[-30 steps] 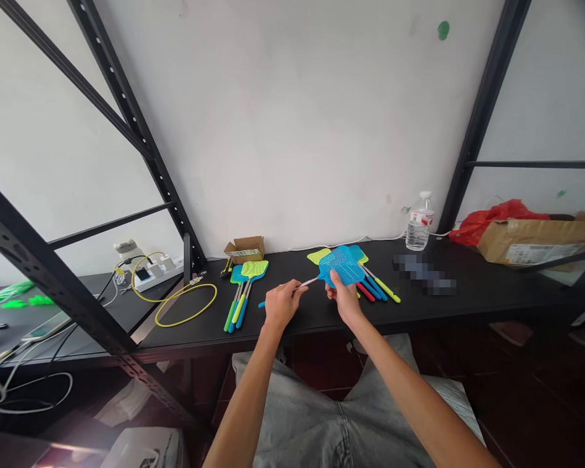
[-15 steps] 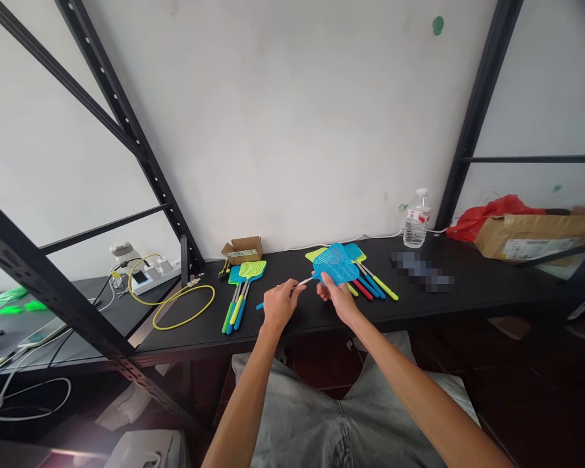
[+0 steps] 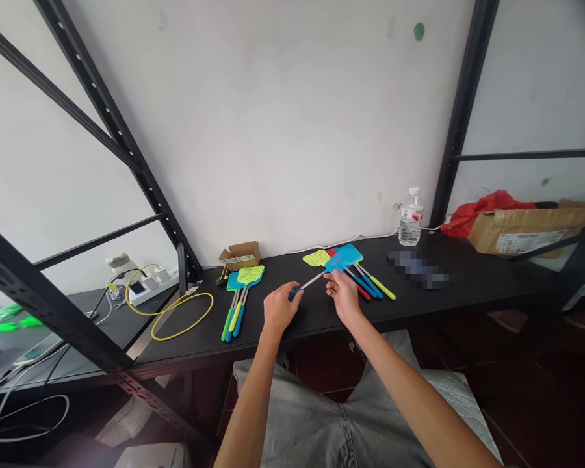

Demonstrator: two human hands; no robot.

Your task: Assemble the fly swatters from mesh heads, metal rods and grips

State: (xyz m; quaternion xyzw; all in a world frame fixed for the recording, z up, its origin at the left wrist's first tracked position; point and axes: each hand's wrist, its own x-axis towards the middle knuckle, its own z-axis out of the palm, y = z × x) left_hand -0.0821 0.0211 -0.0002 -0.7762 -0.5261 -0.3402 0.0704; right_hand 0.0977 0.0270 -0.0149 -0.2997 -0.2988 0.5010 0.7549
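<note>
My left hand [image 3: 281,308] is closed around the blue handle of a blue fly swatter [image 3: 338,261], whose thin metal shaft slants up to the right. Beside the base of the swatter's head is my right hand [image 3: 344,292], its fingers loosely apart; whether they touch the head I cannot tell. Behind and right of that head lie more swatters, among them a yellow-green one [image 3: 314,259], with red, blue and yellow handles [image 3: 383,290] fanned toward me. To the left rests a stacked group of green, yellow and blue swatters [image 3: 250,276], handles pointing toward me.
An open small cardboard box [image 3: 240,256] stands near the wall. Left are a looped yellow cable [image 3: 209,318] and a white power strip [image 3: 153,286]. Right are a water bottle [image 3: 411,218], a blurred item [image 3: 418,269] and a larger carton [image 3: 529,231]. Black shelf posts [image 3: 461,114] flank the black tabletop.
The held swatter's head has lowered onto the right-hand group. My left hand has shifted from the shaft to the blue handle, and my right fingers have loosened from the head's base.
</note>
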